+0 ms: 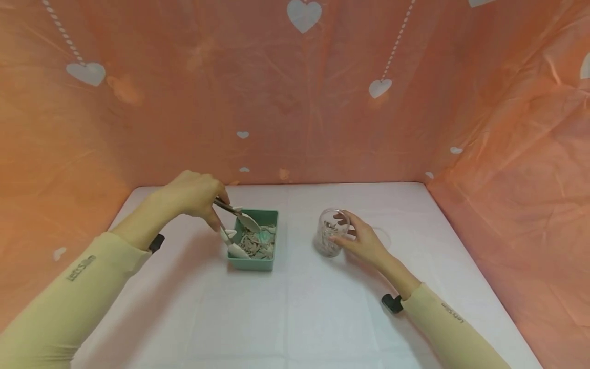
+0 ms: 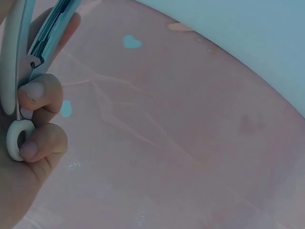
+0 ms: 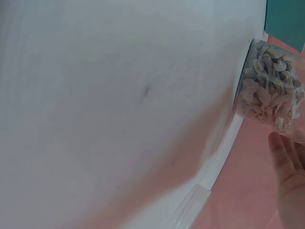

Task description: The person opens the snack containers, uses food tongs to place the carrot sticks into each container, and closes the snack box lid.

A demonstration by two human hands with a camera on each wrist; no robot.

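Note:
My left hand grips a pair of metal tongs with white tips, spread apart over a green rectangular tub. In the left wrist view its fingers curl by the tongs' handle end, which has a white ring. Grey-brown dried shreds lie in the tub between the tips. To the right, my right hand holds a clear round jar from its right side, thumb in front and fingers behind. Similar curled dried pieces fill much of the jar, which stands upright on the table.
A clear round lid lies on the white-covered table, just beyond my right hand. Orange cloth printed with white hearts rises behind the table and along both sides.

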